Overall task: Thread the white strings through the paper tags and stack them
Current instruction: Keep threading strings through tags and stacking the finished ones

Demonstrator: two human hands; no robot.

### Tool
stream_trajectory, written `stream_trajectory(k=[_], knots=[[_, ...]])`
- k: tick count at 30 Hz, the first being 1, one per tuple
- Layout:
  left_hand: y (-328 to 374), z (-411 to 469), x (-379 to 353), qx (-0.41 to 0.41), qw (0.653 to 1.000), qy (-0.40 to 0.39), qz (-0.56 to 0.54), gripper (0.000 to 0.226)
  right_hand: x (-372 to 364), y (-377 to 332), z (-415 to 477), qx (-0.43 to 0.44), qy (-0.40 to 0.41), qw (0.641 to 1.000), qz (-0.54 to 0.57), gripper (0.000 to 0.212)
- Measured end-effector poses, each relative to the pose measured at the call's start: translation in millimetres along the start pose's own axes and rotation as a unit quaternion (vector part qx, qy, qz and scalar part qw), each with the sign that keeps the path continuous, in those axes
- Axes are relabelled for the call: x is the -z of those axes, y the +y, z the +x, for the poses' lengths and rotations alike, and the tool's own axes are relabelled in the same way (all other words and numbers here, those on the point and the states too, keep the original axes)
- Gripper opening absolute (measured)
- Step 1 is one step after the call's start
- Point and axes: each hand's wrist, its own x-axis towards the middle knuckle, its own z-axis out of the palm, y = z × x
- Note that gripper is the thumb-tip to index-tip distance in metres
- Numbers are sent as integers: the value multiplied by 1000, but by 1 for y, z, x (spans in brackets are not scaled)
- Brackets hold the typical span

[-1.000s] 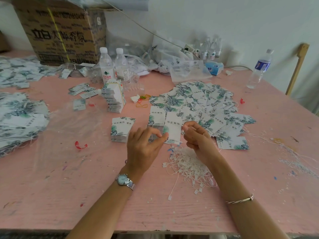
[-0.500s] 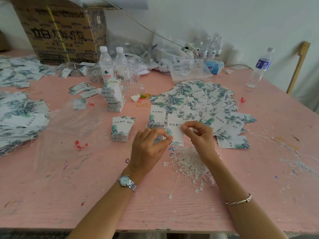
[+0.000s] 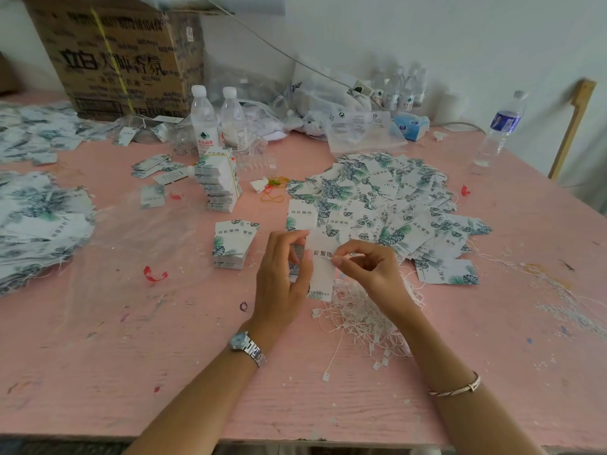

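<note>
We are holding one paper tag over the surface, left hand gripping its 9 o'clock edge, right hand pinching its 3 o'clock edge. We are trying to steady it for the white strings piled at 5 o'clock.

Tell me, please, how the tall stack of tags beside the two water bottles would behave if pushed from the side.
The tall stack of tags is narrow for its height and seems to lean, so it would probably tip. It looks built from separate bundles, so layers might slide apart. Being paper, it is likely light.
</note>
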Motion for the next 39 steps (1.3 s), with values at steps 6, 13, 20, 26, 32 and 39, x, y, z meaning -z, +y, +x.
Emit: stream_trajectory(k=[6,13,20,26,32,39], knots=[[-3,1,-6,158,975,1,-156,33,0,-3,-1,2,-26,1000,-5,6],[-6,5,-7,215,941,24,-258,28,-4,-5,0,31,40,998,25,8],[0,4,-9,205,936,-3,-285,20,-1,-3,4,-22,84,992,87,10],[4,2,-11,209,932,-30,-295,23,-3,0,4,-47,23,994,93,15],[6,1,-11,195,937,-57,-286,21,-5,1,4,-65,32,992,99,14],[6,0,-10,138,969,-41,-200,12,-4,5,5,-87,3,990,108,22]])
